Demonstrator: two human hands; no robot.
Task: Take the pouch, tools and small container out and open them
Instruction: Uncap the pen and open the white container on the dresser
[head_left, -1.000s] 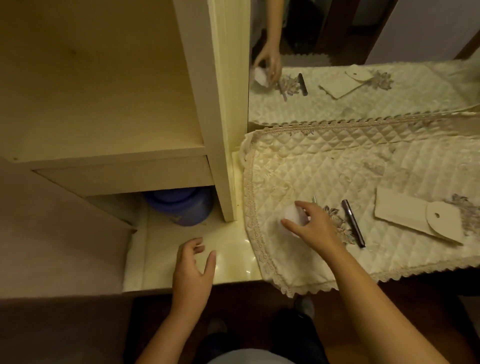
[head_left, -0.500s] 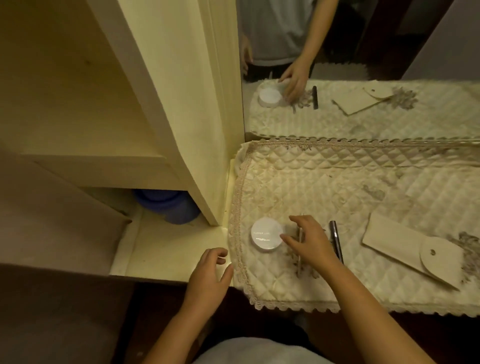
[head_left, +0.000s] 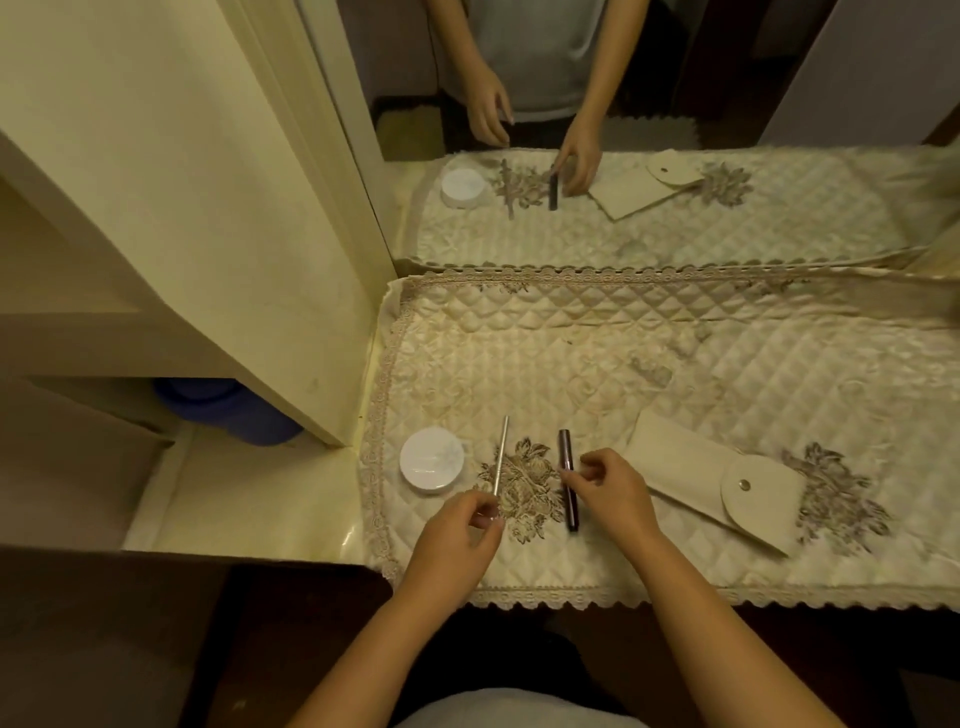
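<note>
Head view
Container (head_left: 431, 460): round, white, lid on; flat on the mat (head_left: 519, 364) at its left end. Likely light hard plastic with a smooth, slippery rim. Best held round the base with one hand while the other takes the lid. Not yet opened.
Silver tool (head_left: 500, 456): thin metal rod lying just right of the container. Likely stiff, light and apt to roll. Best pinched at its near end.
Dark tool (head_left: 568, 478): pen-like, capped, lying parallel to the silver tool. Likely rigid. Best held by the barrel while the cap is pulled.
Pouch (head_left: 691, 483): cream, flat, at the right of the mat, with its round flap lying open and the snap showing. Likely soft and limp. Best lifted by the body, not the flap.
Left hand (head_left: 457, 525): fingers curled, tips together at the silver tool's near end. Cannot tell whether they grip it.
Right hand (head_left: 613, 493): thumb and forefinger closed on the dark tool near mid-length.
Mirror (head_left: 675, 104): behind the mat, repeats the layout.
Writing: faint mark on the container lid, unreadable; no brand legible elsewhere.
</note>
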